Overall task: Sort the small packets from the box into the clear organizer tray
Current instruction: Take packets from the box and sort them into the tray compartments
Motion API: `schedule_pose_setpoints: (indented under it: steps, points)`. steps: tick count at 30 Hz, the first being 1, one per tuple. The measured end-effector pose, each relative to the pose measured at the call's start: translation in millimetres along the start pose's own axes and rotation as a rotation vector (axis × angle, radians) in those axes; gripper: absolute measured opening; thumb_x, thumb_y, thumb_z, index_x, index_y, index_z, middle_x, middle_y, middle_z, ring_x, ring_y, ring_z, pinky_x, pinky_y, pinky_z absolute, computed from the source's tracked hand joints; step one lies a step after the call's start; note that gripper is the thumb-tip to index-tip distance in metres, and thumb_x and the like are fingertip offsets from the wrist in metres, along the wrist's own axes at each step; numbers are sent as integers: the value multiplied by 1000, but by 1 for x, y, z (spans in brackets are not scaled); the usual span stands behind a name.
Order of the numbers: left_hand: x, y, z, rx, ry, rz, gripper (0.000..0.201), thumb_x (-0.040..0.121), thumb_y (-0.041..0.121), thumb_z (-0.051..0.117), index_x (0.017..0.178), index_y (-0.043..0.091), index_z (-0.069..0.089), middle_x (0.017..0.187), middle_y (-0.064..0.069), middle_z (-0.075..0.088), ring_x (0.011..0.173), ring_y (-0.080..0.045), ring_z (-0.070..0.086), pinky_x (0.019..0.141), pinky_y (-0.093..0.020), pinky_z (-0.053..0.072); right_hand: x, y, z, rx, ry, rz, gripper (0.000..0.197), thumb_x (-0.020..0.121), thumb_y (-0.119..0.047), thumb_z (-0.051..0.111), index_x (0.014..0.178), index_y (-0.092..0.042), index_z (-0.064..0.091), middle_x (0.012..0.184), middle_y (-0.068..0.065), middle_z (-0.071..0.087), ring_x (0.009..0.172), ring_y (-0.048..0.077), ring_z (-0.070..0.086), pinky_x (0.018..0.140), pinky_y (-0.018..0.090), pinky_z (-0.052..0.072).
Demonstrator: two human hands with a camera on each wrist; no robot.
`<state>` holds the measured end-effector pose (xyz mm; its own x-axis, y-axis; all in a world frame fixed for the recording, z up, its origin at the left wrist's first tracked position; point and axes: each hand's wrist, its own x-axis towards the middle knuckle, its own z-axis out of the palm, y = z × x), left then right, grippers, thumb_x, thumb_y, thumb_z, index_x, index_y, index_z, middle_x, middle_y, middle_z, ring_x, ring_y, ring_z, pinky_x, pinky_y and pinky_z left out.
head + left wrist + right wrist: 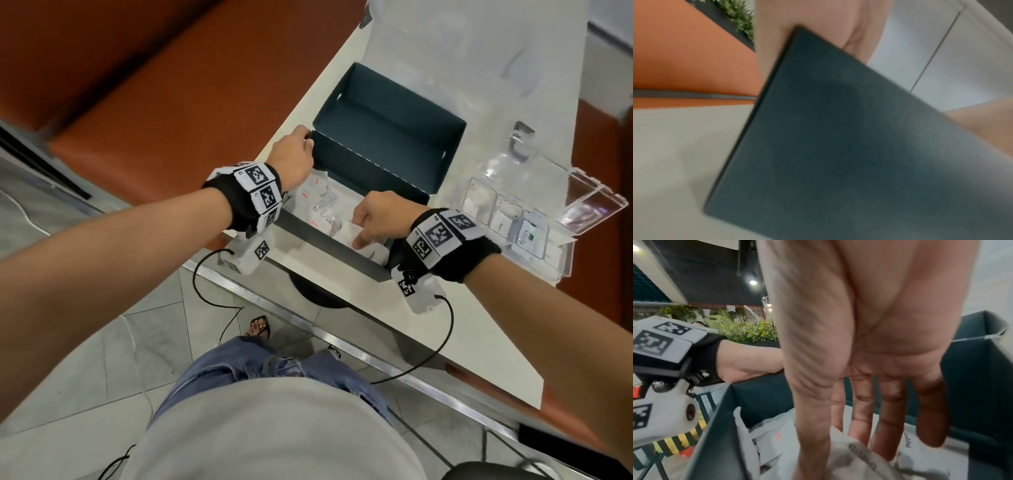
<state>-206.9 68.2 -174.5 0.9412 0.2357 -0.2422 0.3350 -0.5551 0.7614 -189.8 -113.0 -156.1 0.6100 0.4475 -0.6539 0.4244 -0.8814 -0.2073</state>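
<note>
White packets (pixel 325 209) mostly lie unsorted in the dark box (pixel 387 137); few fill the clear organizer tray (pixel 582 198) at three o'clock, left hand (pixel 291 154) gripping the box wall, right hand (pixel 380 216) pinching one packet.

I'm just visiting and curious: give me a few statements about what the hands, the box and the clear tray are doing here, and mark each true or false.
1. The left hand grips the dark box by its edge. True.
2. The right hand is over the clear organizer tray. False: it reaches into the box among the white packets.
3. The tray's lid is closed. False: it stands open.
4. The tray already holds some packets. True.
5. The box is empty. False: white packets lie in it.
</note>
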Motion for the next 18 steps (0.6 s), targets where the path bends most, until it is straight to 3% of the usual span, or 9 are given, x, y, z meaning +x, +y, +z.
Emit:
schedule_pose_setpoints:
  steps: [2, 5, 10, 12, 13, 15, 18]
  points:
    - [1, -1, 3, -24, 15, -10, 34, 107, 20, 28, 135, 6, 43, 121, -19, 59, 108, -34, 57, 90, -41, 48, -2, 3, 2, -33, -19, -14, 39, 73, -28, 82, 61, -15, 47, 63, -2, 47, 60, 18, 47, 58, 26, 39]
    - [2, -1, 6, -50, 33, -19, 35, 107, 20, 27, 136, 7, 42, 124, -20, 57, 110, -34, 55, 87, -38, 43, -7, 7, 2, -62, -39, -15, 36, 73, -24, 81, 62, -24, 46, 69, -8, 44, 64, 10, 46, 56, 25, 35]
    - [3, -4, 9, -54, 38, -19, 35, 107, 22, 27, 136, 9, 41, 127, -19, 54, 112, -34, 53, 88, -35, 40, -10, 8, -7, -55, 58, -51, 51, 74, -23, 81, 56, -13, 34, 58, 0, 36, 56, 18, 36, 54, 28, 33]
    - [3, -5, 9, -64, 43, -19, 36, 107, 22, 28, 137, 9, 41, 127, -19, 55, 113, -34, 54, 91, -37, 42, -13, 7, -13, -33, 123, -47, 45, 75, -23, 80, 58, -9, 42, 58, 3, 40, 54, 18, 39, 56, 30, 35]
    - [3, -5, 9, -73, 43, -16, 36, 107, 22, 28, 137, 9, 41, 127, -19, 56, 112, -34, 54, 92, -38, 44, -15, 8, -17, -27, 158, -39, 36, 76, -23, 80, 64, -4, 52, 62, 8, 49, 58, 21, 46, 61, 31, 40]
    - [2, -5, 8, -98, 37, -16, 36, 106, 22, 31, 138, 9, 42, 126, -18, 57, 112, -33, 55, 95, -40, 45, -18, 12, -25, 11, 228, -39, 30, 77, -25, 78, 87, 2, 67, 84, 17, 66, 75, 27, 59, 72, 31, 45]
    - [2, -5, 4, -170, 82, -65, 36, 104, 26, 40, 137, 12, 45, 131, -11, 56, 113, -25, 55, 95, -35, 46, -26, 22, -37, 221, 357, -15, 27, 78, -20, 78, 98, -4, 72, 96, 14, 71, 88, 24, 66, 81, 35, 54]
